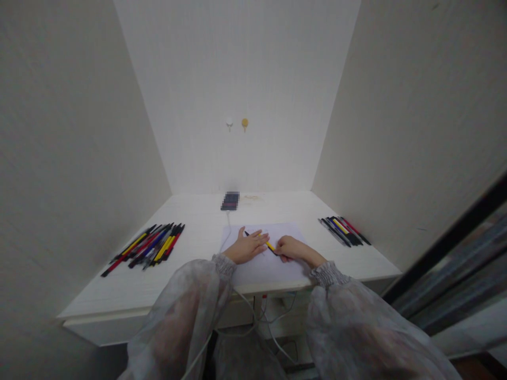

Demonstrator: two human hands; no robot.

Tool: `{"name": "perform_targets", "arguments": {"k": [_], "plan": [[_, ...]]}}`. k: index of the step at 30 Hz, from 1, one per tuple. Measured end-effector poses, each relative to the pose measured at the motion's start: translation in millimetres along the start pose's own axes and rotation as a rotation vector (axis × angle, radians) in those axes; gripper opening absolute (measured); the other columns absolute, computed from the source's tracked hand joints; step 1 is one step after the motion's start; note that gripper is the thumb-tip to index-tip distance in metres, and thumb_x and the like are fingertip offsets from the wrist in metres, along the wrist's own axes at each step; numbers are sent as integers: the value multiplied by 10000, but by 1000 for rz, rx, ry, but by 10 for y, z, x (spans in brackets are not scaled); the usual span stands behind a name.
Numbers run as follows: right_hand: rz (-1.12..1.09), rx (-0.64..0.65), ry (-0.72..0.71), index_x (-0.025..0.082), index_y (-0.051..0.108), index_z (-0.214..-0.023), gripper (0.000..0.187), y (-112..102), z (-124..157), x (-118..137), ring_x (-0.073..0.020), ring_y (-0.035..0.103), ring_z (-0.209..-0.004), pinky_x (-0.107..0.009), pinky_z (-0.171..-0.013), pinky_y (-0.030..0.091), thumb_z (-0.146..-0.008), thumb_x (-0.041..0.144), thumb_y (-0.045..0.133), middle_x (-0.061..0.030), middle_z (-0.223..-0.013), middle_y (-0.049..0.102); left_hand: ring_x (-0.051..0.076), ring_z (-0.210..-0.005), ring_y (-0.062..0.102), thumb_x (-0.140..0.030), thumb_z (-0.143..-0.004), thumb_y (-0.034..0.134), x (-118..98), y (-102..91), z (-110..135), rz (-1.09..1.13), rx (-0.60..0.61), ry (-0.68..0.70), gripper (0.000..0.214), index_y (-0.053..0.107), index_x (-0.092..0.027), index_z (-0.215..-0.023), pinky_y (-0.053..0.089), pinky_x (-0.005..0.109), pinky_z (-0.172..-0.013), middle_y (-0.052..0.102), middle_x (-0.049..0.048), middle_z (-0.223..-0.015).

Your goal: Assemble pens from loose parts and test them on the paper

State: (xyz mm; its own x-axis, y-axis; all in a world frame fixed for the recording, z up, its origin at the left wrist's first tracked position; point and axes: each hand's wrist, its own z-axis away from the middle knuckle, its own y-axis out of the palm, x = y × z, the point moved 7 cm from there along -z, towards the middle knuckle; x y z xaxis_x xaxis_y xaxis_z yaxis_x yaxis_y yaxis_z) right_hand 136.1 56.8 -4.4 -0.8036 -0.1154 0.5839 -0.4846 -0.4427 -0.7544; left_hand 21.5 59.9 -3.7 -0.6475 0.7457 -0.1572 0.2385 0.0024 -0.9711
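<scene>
My left hand (247, 246) lies flat on a white sheet of paper (273, 264) in the middle of the desk, fingers stretched out and open. My right hand (291, 248) is closed round a yellow and black pen (270, 246), whose tip rests on the paper just right of my left fingers. The pen's black far end sticks out past my left hand toward the wall. Both arms are in loose, pale, sheer sleeves.
A large pile of several coloured pens (148, 247) lies on the white desk (119, 290) at the left. A smaller row of pens (344, 230) lies at the right. A dark phone (230, 201) with a white cable sits at the back. Walls enclose three sides.
</scene>
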Motion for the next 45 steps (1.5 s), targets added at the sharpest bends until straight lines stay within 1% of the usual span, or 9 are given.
{"name": "perform_targets", "arguments": {"k": [6, 10, 14, 20, 24, 27, 34, 39, 45], "plan": [[-129, -69, 43, 112, 543, -523, 187, -181, 126, 7, -72, 393, -355, -188, -402, 323, -667, 161, 436, -17, -425, 535, 196, -1242, 271, -431, -847, 284, 75, -111, 71, 27, -121, -84, 544, 123, -260, -1338, 89, 503, -993, 240, 88, -1386], [29, -115, 99, 95, 583, -553, 197, -273, 129, -86, -94, 428, -370, -215, -432, 343, -654, 141, 421, -58, -475, 576, 188, -1203, 328, -342, -836, 358, 212, -159, 117, 72, -216, -190, 443, 320, -245, -1266, 133, 472, -992, 356, 79, -1332], [222, -136, 114, 81, 628, -595, 234, -274, 90, -161, -130, 511, -444, -230, -483, 365, -669, 165, 423, -100, -544, 615, 186, -1124, 410, -260, -810, 418, 373, -138, 142, 133, -240, -284, 247, 563, -236, -1008, 176, 460, -973, 530, 53, -1169], [434, -186, 154, 91, 650, -830, 280, -313, 108, -169, -219, 601, -720, -266, -572, 394, -718, 236, 438, -163, -840, 647, 191, -1069, 437, -229, -791, 455, 379, -151, 144, 205, -183, -247, 184, 600, -237, -904, 236, 438, -925, 577, 35, -1070], [526, -369, 185, 114, 618, -906, 304, -422, 170, -83, -252, 592, -796, -288, -597, 394, -773, 293, 412, -165, -916, 629, 191, -1012, 461, -239, -782, 471, 358, -196, 145, 207, -193, -255, 138, 602, -213, -814, 263, 409, -891, 594, 28, -990], [532, -437, 88, 133, 618, -890, 302, -381, 157, 87, -224, 587, -790, -270, -616, 381, -804, 315, 393, -141, -877, 638, 186, -983, 470, -251, -783, 467, 344, -216, 144, 209, -213, -242, 134, 592, -208, -800, 268, 391, -879, 598, 22, -959], [332, -353, -222, 172, 658, -842, 294, -89, -22, 469, -153, 573, -744, -219, -635, 360, -785, 376, 454, -68, -825, 658, 153, -914, 505, -273, -801, 430, 300, -267, 135, 226, -252, -190, 164, 574, -217, -856, 271, 344, -891, 612, -5, -919], [288, -344, -220, 167, 666, -838, 237, -51, -92, 459, -146, 575, -751, -213, -661, 362, -766, 279, 470, -56, -819, 666, 152, -908, 515, -271, -797, 439, 272, -291, 116, 259, -278, -147, 160, 563, -213, -878, 294, 318, -866, 614, 2, -925], [284, -351, -192, 168, 670, -841, 235, -68, -109, 376, -142, 577, -745, -209, -661, 365, -759, 244, 464, -58, -822, 668, 149, -961, 505, -238, -793, 449, 310, -270, 132, 208, -295, -189, 168, 529, -223, -940, 193, 362, -935, 607, -7, -984]]}}
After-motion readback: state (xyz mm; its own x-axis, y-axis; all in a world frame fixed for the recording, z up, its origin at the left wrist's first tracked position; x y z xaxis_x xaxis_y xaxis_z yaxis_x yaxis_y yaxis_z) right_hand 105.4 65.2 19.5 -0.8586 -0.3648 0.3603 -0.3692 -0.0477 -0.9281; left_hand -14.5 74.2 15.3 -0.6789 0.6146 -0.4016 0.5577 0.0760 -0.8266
